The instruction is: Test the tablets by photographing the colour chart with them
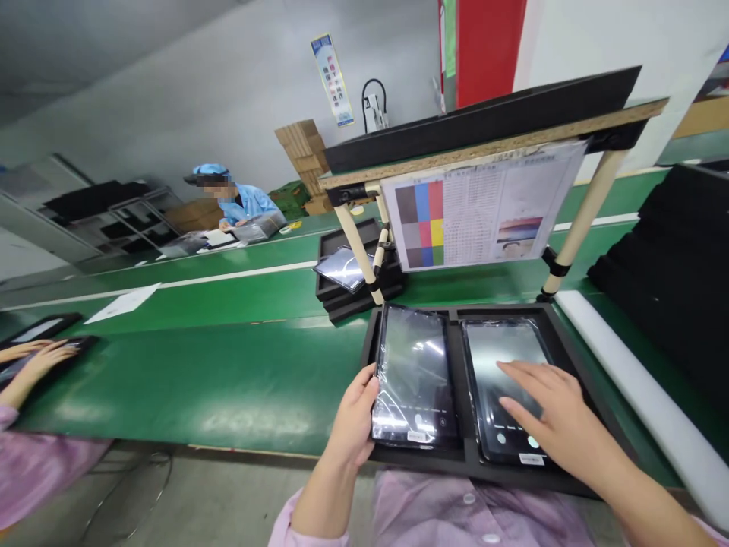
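Two tablets lie side by side in a black foam tray in front of me. My left hand grips the left edge of the left tablet, which sits slightly tilted in its compartment. Over the right tablet is my right hand, its fingers apart; I cannot tell whether a fingertip touches the glass. Both screens are lit, with round icons near the lower edge. Clear film wraps the tablets, and each has a small white label at the bottom.
A stand with beige posts rises behind the tray, carrying a printed colour chart. Stacked trays with a tablet stand behind left. A white foam bar and black stack are right. Co-workers' hands work far left.
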Action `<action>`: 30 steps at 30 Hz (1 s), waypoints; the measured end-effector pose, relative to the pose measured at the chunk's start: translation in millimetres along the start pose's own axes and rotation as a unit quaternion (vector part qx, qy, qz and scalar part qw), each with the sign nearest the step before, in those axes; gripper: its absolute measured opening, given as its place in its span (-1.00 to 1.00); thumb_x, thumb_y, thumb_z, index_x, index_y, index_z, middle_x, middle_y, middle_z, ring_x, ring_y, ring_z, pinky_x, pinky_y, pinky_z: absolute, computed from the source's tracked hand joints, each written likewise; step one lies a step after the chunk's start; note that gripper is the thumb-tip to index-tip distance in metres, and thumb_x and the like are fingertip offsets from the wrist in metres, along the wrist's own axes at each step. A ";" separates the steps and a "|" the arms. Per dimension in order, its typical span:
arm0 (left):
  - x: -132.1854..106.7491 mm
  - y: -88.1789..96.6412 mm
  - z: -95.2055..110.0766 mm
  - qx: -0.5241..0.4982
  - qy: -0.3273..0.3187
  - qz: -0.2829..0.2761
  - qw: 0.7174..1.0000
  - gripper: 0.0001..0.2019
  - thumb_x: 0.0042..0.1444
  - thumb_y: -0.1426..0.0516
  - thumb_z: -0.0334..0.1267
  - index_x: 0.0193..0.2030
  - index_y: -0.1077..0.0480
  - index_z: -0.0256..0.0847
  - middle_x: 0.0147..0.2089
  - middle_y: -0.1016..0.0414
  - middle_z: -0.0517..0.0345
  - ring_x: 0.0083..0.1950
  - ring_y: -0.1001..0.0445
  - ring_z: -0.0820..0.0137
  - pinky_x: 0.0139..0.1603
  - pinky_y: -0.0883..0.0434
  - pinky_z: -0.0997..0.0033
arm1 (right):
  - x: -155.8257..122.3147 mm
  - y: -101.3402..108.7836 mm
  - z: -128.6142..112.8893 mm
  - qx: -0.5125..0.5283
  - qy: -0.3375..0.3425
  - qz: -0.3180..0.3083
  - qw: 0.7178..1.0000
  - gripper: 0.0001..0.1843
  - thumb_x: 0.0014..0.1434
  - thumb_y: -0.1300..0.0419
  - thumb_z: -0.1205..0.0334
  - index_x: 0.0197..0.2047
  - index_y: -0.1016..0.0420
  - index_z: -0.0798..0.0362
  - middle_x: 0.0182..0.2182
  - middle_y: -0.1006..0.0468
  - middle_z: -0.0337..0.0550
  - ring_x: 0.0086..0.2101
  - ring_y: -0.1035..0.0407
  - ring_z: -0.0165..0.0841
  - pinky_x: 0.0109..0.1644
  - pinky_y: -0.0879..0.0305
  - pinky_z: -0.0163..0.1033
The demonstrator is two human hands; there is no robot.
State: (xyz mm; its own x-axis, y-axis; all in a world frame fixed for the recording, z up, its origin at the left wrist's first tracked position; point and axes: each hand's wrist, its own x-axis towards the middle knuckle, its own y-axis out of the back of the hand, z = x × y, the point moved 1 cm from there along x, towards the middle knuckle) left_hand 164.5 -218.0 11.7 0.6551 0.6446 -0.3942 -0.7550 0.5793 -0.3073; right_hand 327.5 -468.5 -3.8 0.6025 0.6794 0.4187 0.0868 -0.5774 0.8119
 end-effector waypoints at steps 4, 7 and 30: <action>-9.8 0.8 16.2 -0.020 -0.065 -0.050 0.996 -0.40 -0.21 -0.49 0.03 -0.04 -0.54 -0.18 -0.32 -0.64 0.15 -0.35 -0.60 0.34 -0.27 -0.54 0.37 | 14.3 -3.8 -27.9 0.110 -0.035 -0.036 0.993 -0.37 0.38 0.03 -0.19 0.32 -0.40 0.00 -0.01 -0.60 0.01 -0.03 -0.52 -0.10 0.07 -0.50 0.09; -14.8 -6.7 25.0 -0.062 -0.104 -0.097 0.988 -0.50 -0.14 -0.47 0.00 -0.05 -0.54 -0.07 -0.22 -0.67 0.17 -0.24 -0.64 0.30 -0.11 -0.59 0.25 | 20.1 -7.9 -43.8 0.270 -0.043 -0.006 0.962 -0.31 0.40 0.01 -0.19 0.41 -0.26 0.05 0.05 -0.56 0.04 0.02 -0.50 -0.15 0.09 -0.51 -0.04; -6.8 -47.7 -36.5 0.222 -0.505 -0.040 0.833 0.06 -0.03 -0.37 0.15 0.48 -0.01 -0.28 0.38 -0.25 -0.36 0.41 -0.30 -0.04 0.40 -0.28 0.02 | 42.9 -14.2 -41.1 0.591 -0.145 0.166 0.776 -0.38 0.22 -0.18 -0.38 0.03 -0.58 -0.03 -0.12 -0.64 -0.02 0.04 -0.50 -0.03 0.19 -0.44 0.11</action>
State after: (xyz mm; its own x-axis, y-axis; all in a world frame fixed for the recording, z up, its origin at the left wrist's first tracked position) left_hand 194.9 -268.2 -2.6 0.5624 0.5566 0.6115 -0.7696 0.6228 0.1410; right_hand 319.5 -412.6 19.4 0.8862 0.3721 0.2762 0.4515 -0.8275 -0.3337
